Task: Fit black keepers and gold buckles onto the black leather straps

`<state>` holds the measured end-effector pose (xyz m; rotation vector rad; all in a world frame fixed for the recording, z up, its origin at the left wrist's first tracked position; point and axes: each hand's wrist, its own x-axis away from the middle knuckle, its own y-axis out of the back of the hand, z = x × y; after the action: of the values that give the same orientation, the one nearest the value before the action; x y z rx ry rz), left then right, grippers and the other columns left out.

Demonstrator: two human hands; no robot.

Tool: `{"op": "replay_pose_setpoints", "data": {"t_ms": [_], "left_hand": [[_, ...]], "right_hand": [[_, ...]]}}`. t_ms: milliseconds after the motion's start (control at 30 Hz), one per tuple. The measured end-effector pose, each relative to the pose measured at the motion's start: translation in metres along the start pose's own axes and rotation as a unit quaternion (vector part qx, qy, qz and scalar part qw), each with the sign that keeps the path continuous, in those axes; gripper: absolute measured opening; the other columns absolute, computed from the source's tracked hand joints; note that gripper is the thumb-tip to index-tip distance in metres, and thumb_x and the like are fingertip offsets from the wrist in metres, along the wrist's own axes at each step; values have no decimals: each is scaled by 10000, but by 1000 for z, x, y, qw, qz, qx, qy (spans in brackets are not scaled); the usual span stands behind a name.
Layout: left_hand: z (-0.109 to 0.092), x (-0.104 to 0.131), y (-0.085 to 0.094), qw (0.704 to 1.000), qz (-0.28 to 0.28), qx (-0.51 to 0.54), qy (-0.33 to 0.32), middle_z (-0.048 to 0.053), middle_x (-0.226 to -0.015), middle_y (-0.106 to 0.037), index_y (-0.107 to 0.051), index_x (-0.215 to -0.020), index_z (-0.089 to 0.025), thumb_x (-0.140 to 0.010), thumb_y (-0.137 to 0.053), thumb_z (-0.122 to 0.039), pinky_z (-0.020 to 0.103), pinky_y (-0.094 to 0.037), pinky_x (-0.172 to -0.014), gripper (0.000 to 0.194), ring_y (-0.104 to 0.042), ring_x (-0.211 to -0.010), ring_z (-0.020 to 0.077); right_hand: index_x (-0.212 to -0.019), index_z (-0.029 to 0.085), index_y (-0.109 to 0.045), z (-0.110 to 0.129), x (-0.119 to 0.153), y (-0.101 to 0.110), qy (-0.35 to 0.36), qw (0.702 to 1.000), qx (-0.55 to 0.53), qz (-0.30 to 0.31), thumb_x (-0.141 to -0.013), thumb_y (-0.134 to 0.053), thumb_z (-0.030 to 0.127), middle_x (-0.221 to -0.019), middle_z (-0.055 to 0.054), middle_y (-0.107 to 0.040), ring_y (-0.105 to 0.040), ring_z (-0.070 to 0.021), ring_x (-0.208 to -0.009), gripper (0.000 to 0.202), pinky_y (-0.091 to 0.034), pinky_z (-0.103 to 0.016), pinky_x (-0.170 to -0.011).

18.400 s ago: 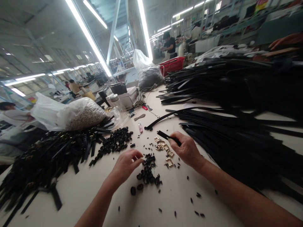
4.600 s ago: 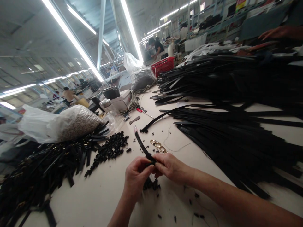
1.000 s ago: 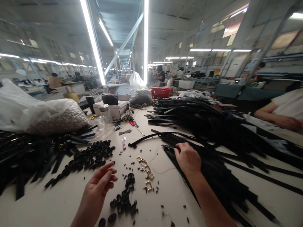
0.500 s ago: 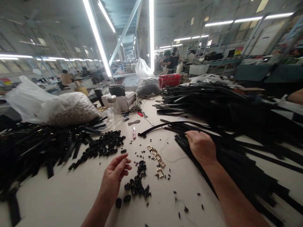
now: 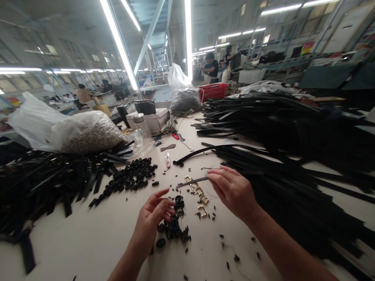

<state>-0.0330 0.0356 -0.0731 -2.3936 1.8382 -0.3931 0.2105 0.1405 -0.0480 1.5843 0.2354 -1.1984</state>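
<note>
– Right hand [image 5: 234, 191] has come off the strap pile [image 5: 293, 199] since the last frame, bringing a black strap [image 5: 191, 182] over by the gold buckles [image 5: 200, 192]. Left hand [image 5: 154, 214] edged in closer too.
– Strap's exact spot?
– Across the far end of the gold buckles, free end poking out left of them. Touching them or just above, can't tell.
– Grip?
– Right grip pinches the strap; the part inside the hand is hidden. Probably held that way to leave the other end free. Left grip is loose, fingers curled and apart, nothing visible in it, right at the black loops [image 5: 175, 230], near-left of the buckles.
– Why that layout?
– Easy reach, I'd guess: strap pile right of the buckles for the right hand, loops on the left hand's side. Bigger loop heap [image 5: 131, 173], left of the buckles on the bench [image 5: 96, 238], is likely reserve. Snips [image 5: 168, 160] lie far-left of the buckles, presumably handy but out of the way.
</note>
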Motion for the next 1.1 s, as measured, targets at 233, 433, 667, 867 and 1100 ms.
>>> {"op": "replay_pose_setpoints", "data": {"t_ms": [233,433,667,867,1100], "left_hand": [[-3,9,-7,996,26,46,78,74,-761,-679,-627,-962,-142,-679,-837,-417,183,-466,-500,447,-634,-594,148],[-4,6,-3,998,-5,44,54,62,-826,-663,-600,-1047,-160,-733,-789,-396,205,-510,-545,436,-656,-657,166],[-3,10,-8,998,31,13,54,58,-903,-631,-431,-1361,-199,-798,-728,-390,209,-507,-543,665,-665,-667,172],[-6,13,-12,997,35,34,66,24,-788,-611,-417,-1391,-191,-794,-733,-391,210,-488,-527,705,-633,-625,160],[-4,12,-11,998,27,22,58,1,-754,-571,-442,-1375,-201,-779,-749,-396,213,-477,-531,698,-614,-601,148]], "right_hand": [[-1023,171,-609,40,2,-10,83,990,-90,63,-959,-471,113,-1009,-53,-736,-687,-163,-898,162,-426,-390,-1017],[-1039,190,-606,44,5,-16,13,985,-149,82,-947,-519,179,-987,-56,-727,-672,-179,-881,127,-465,-371,-934],[-1012,187,-643,52,12,-23,-80,960,-237,124,-920,-600,361,-928,-64,-714,-658,-203,-836,201,-495,-314,-752],[-945,200,-672,54,12,-24,-140,930,-296,169,-891,-640,335,-826,-24,-689,-632,-153,-718,149,-466,-247,-659],[-1020,215,-667,58,11,-21,-143,927,-299,173,-869,-649,283,-864,-18,-686,-626,-147,-721,167,-469,-240,-667]]}}
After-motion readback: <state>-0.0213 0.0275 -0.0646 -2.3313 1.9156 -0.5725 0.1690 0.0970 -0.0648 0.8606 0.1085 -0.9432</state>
